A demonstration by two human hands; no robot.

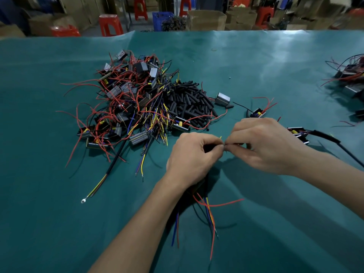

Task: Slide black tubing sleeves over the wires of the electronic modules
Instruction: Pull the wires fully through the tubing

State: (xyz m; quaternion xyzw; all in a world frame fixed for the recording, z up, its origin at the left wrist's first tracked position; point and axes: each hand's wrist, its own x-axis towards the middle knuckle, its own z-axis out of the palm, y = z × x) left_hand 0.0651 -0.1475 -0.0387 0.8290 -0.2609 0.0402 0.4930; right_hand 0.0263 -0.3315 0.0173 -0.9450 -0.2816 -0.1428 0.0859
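Note:
My left hand (194,154) grips an electronic module, mostly hidden under the palm, and its red, blue and yellow wires (208,211) trail toward me below the wrist. The fingertips of that hand pinch wire ends at the centre. My right hand (262,144) meets them there and pinches a short black tubing sleeve (236,144), which shows only a little between the fingers. A heap of black tubing sleeves (192,104) lies beyond my hands. Left of it is a tangled pile of modules with wires (126,103).
The green table cover (59,213) spans the view. Sleeved modules (299,133) lie to the right of my right hand, and more modules (350,75) are at the far right edge. A long cable with a ring terminal (83,200) lies front left. Red stools and boxes stand beyond the table.

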